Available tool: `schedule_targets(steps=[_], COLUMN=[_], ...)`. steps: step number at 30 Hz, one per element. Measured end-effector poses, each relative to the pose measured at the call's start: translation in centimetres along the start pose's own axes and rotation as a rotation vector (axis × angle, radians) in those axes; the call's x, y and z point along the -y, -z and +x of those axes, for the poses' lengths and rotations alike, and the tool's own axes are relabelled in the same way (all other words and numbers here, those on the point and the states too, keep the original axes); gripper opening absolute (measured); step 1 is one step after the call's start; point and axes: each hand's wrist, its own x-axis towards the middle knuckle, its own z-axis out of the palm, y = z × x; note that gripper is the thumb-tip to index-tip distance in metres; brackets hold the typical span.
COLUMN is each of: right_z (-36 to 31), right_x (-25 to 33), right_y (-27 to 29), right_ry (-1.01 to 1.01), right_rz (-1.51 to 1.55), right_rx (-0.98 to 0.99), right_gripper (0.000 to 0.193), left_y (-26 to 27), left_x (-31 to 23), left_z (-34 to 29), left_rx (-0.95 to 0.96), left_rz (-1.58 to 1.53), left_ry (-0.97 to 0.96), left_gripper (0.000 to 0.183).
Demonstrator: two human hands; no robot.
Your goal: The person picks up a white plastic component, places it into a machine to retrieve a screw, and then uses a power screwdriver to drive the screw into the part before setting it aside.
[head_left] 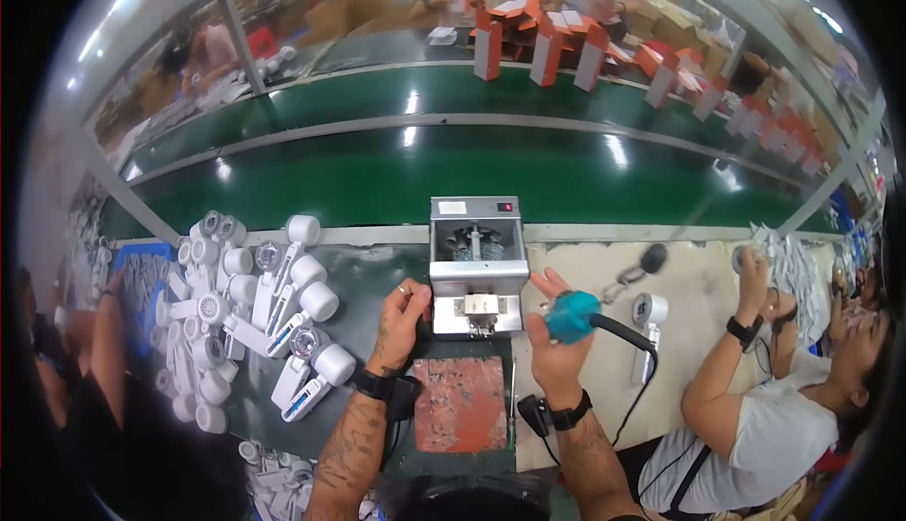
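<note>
The right hand [557, 337] is gripping a teal electric screwdriver [573, 316], fingers closed around it, just right of the grey screw feeder [477, 261]. The left hand [401, 318], fingers curled, is touching the feeder's left side. The trailing cable [630, 337] could be snagging, likely jerking the tool off aim.

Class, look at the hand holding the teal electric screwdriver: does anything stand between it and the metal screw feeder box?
Nothing visible does. The right hand holds the teal screwdriver just right of the feeder box, with only bare bench between them. The left hand touches the box's opposite side.
</note>
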Motion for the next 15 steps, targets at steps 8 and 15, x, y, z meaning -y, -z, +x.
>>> schedule_targets(steps=[8,15], right_z=[-0.9,-7.3], right_x=[2.0,6.5], right_y=[2.7,10.6], right_ry=[-0.201,-0.331], right_rz=[0.077,0.049], right_rx=[0.008,-0.054], right_gripper=[0.031,0.042], left_y=[-3.2,-20.1], left_x=[-8.5,-7.9], left_z=[-2.2,-2.9], left_rx=[-0.181,0.35], left_rz=[0.16,0.376], left_ry=[-0.41,-0.331], left_gripper=[0.01,0.016])
